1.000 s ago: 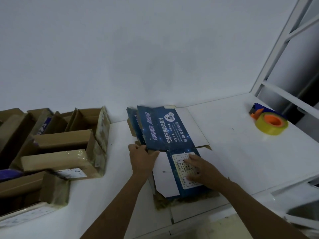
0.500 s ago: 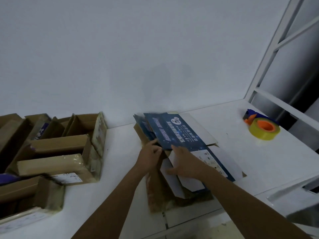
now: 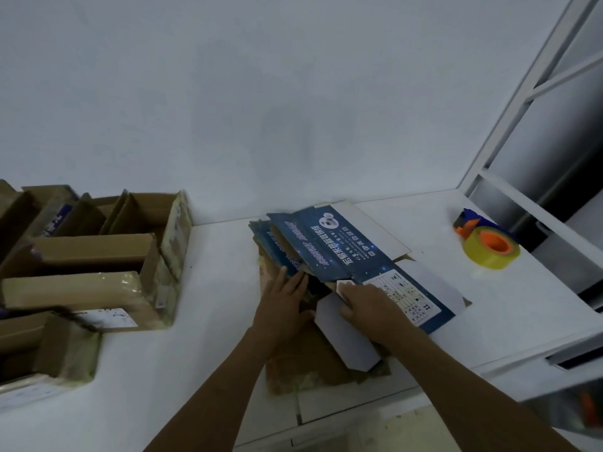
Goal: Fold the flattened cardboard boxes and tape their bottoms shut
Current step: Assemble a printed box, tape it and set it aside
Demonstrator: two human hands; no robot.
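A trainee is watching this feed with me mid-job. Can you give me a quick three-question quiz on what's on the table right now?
1. True or false: the tape roll lies in the left hand.
2. The right hand holds a printed box of which colour? A brown, B blue, C red.
3. Fill in: the brown boxes stand on the person's ____ side of the table.

Key: 1 false, it lies on the table apart from both hands. 2 B. 3 left.
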